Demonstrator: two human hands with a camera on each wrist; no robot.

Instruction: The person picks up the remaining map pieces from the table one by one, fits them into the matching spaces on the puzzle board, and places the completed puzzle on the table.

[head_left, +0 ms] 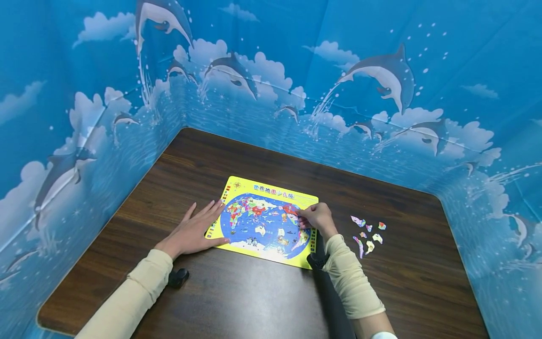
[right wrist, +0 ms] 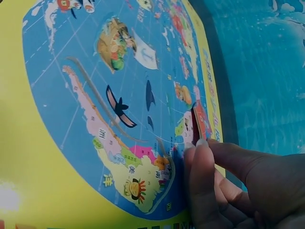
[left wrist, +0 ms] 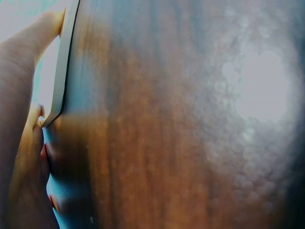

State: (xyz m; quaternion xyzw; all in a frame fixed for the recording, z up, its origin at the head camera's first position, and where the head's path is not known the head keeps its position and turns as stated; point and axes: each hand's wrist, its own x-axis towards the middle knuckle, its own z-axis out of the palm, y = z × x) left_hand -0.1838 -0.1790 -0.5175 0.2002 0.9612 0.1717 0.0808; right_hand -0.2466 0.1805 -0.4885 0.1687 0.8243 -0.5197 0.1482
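Observation:
A yellow-bordered world map puzzle board (head_left: 271, 188) lies on the table, its blue ocean oval printed with animals and ships. My left hand (head_left: 196, 233) rests spread along the board's left edge, fingers over the yellow border; in the left wrist view the hand (left wrist: 24, 157) shows only in part beside the board's thick edge (left wrist: 62, 71). On the board's right side, my right hand (head_left: 318, 219) pinches a red puzzle piece (right wrist: 202, 119) between thumb and fingertips. In the right wrist view this piece stands tilted up from the map, above the South America area (right wrist: 128, 162).
Several loose puzzle pieces (head_left: 370, 246) lie scattered on the dark wooden table (head_left: 406, 235), right of the board. A blue dolphin-printed curtain (head_left: 271, 117) hangs around the table's far and side edges. A black wrist device (head_left: 179, 278) sits under the left forearm.

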